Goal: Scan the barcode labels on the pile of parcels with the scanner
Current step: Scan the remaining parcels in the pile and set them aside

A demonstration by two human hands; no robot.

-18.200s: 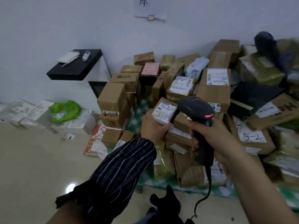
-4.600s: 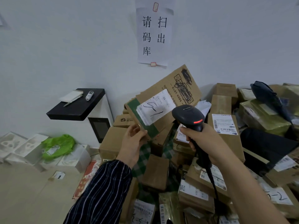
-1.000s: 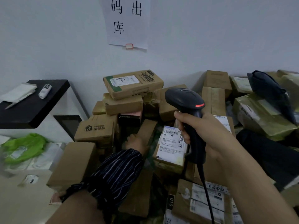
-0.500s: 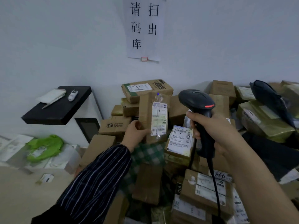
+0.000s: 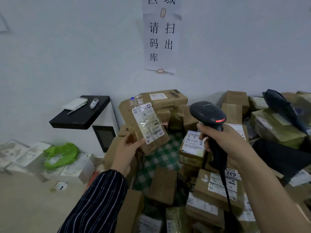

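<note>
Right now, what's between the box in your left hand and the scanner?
Nothing sits between the held box and the scanner; the head view shows only piled parcels behind that gap.

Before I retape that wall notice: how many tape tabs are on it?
2: one tape tab high on the notice, one at its bottom edge. Its top is out of frame, so more may be hidden.

Wall notice point(image 5: 161, 39) cut by top edge, parcel point(image 5: 146, 127) label blurred — unreadable, scanner point(image 5: 208, 112) grip hidden in right hand point(image 5: 224, 143).
</note>
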